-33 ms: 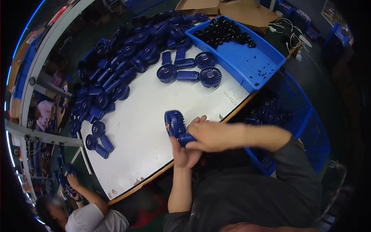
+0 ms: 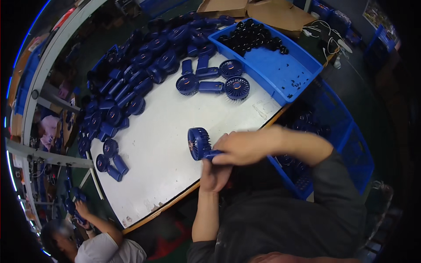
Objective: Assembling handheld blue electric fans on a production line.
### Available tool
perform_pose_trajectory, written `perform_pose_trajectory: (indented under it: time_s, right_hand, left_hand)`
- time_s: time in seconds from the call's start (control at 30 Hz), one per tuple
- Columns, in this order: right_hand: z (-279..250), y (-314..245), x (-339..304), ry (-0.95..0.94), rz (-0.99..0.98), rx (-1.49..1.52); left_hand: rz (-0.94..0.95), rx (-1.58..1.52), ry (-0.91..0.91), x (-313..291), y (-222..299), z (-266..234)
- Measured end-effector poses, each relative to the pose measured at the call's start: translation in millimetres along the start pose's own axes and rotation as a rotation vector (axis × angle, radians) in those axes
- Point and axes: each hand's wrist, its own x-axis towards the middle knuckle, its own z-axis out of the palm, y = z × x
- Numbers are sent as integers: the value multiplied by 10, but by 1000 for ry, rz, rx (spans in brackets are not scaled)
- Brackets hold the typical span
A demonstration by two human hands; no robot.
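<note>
The white table (image 2: pixel 175 131) carries a long heap of blue fans (image 2: pixel 131 83) along its far edge, and a blue tray (image 2: pixel 280 70) holding small black parts (image 2: pixel 256 37) sits at its right end. Three more fans (image 2: pixel 210 81) lie separately beside the tray. Nothing has shifted between the two pictures. Near the front edge, both hands hold one blue fan (image 2: pixel 199 143) just above the table: the right hand (image 2: pixel 245 147) is curled around its handle, and the left hand (image 2: pixel 215 173) is closed beneath it (its fingers are mostly hidden). A co-worker's hand (image 2: pixel 81 208) works at lower left.
</note>
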Motion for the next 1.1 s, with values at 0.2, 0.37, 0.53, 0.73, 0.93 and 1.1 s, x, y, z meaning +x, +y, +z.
perform_pose_trajectory:
  time_s: [0.2,0.37,0.53,0.73,0.93,1.1]
  right_hand:
    - [-1994,2160,-501,862,798,-704]
    - [-2016,3277,-955,788,918,-859]
    - [-2163,3037,-1000,917,779,-644]
    - [-968,934,-295,840,150,549]
    - [689,51,134,667,-190,491]
    - [595,9,220,592,-372,-55]
  left_hand:
    - [23,296,51,-137,250,-58]
    - [117,403,101,-228,460,-70]
    - [70,519,312,-227,474,-113]
    - [67,514,359,-100,355,25]
    - [139,447,423,-179,449,52]
    - [79,451,432,-384,578,30]
